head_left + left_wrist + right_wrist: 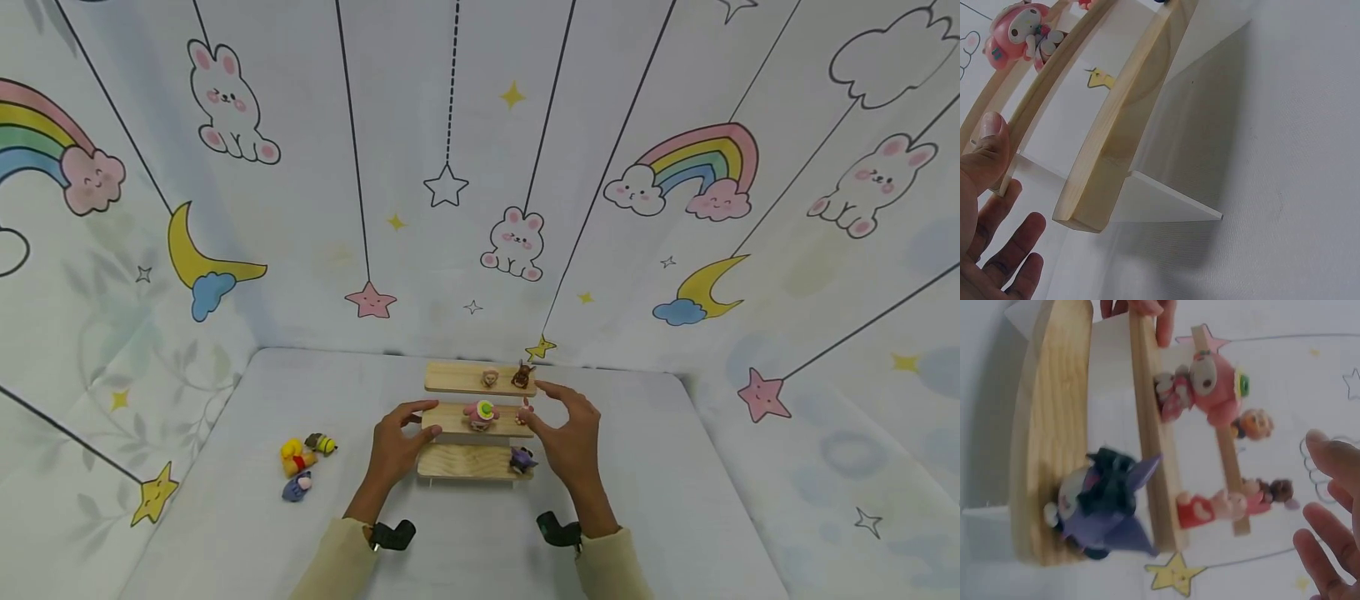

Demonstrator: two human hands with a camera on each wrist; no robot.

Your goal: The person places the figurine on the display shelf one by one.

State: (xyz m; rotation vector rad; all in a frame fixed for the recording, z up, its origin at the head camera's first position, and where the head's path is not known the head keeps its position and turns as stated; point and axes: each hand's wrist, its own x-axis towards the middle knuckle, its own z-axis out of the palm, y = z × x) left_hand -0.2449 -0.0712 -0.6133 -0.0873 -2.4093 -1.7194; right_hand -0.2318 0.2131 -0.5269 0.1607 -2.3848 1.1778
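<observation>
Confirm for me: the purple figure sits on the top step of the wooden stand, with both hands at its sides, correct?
Not quite. The purple figure sits on the bottom step of the wooden stand, at its right end, as the head view shows. The rest holds: the left hand and right hand are at the stand's sides.
</observation>
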